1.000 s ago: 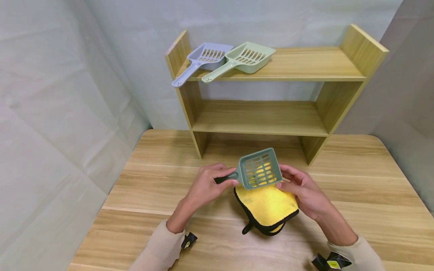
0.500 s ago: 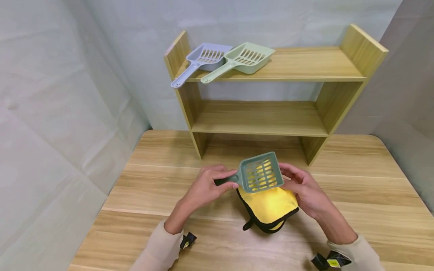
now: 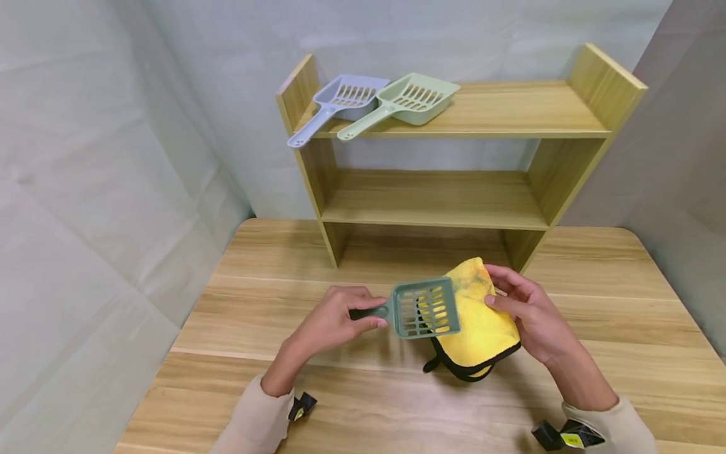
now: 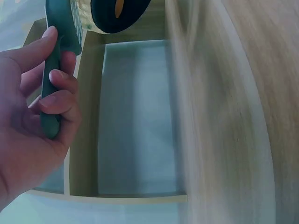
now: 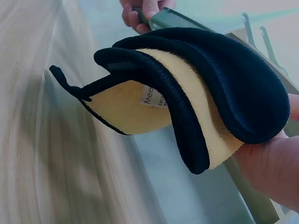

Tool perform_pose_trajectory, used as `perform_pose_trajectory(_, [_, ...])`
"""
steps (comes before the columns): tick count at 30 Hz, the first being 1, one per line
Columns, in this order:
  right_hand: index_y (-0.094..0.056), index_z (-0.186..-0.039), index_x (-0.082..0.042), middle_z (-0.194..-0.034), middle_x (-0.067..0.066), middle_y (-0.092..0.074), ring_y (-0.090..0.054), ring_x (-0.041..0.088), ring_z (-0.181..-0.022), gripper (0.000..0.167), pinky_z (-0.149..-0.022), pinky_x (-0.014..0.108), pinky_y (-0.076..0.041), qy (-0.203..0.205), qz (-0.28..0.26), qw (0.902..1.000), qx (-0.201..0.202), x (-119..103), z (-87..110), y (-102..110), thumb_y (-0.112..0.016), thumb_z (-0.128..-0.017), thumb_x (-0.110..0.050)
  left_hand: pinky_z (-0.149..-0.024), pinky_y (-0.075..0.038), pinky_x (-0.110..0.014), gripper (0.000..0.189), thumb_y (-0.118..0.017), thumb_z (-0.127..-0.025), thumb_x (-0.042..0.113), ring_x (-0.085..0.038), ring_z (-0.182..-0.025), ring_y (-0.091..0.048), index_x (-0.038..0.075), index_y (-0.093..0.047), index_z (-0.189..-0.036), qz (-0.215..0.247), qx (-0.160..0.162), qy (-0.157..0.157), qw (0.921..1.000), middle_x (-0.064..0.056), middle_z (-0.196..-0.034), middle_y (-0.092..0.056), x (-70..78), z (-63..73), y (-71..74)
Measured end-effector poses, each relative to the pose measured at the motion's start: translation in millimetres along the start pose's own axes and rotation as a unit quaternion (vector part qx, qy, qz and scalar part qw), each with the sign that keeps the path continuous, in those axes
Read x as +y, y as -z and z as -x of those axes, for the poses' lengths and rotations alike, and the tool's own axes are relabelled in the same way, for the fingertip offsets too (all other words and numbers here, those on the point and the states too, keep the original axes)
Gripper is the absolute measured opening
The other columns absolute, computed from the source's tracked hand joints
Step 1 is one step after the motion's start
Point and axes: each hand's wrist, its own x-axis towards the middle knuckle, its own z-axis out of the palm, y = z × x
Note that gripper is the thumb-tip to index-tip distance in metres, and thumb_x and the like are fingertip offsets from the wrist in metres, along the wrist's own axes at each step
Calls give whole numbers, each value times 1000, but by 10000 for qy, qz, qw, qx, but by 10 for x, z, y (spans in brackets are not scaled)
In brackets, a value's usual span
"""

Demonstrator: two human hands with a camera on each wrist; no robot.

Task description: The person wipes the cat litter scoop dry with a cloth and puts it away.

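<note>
My left hand (image 3: pixel 334 315) grips the handle of a dark green slotted litter scoop (image 3: pixel 399 315), its fingers wrapped round it in the left wrist view. The scoop's basket is held above the table, over the left part of a folded yellow cloth with black edging (image 3: pixel 482 334). On the cloth's right side, my right hand (image 3: pixel 533 309) holds it, thumb on top and fingers behind. In the right wrist view the cloth (image 5: pixel 205 116) hangs in curved folds, with a white label and a black loop showing. Whether cloth and scoop touch is unclear.
A wooden shelf unit (image 3: pixel 437 198) stands at the back of the wooden table (image 3: pixel 227 353). On its top board lie a lilac litter scoop (image 3: pixel 348 94) and a pale green one (image 3: pixel 416 98), side by side at the left, handles jutting over the front edge.
The cloth has shifted right with my right hand, baring more of its yellow face. My left hand has brought the scoop slightly left and down, and the scoop now sits more level.
</note>
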Motion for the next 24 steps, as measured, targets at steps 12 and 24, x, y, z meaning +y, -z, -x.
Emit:
perform_pose_trajectory(12, [-64, -143, -24, -128, -3, -67, -73, 14, -105, 51, -80, 31, -65, -7, 20, 10000, 25, -9, -17, -2, -51, -106, 9, -62, -47, -22, 39, -86, -92, 18, -2, -73, -54, 7, -79, -128, 340, -34, -166, 9993, 3, -95, -77, -11, 12, 8])
perform_pose_trajectory(24, [-66, -139, -23, -124, -2, -68, -74, 15, -101, 49, -80, 31, -65, -86, -54, 9999, -14, -10, -86, -99, -54, -104, 9, -63, -46, -21, 37, -87, -91, 17, -2, -73, -54, 7, -80, -126, 471, 17, -366, 9982, 2, -93, -77, 54, -36, -35])
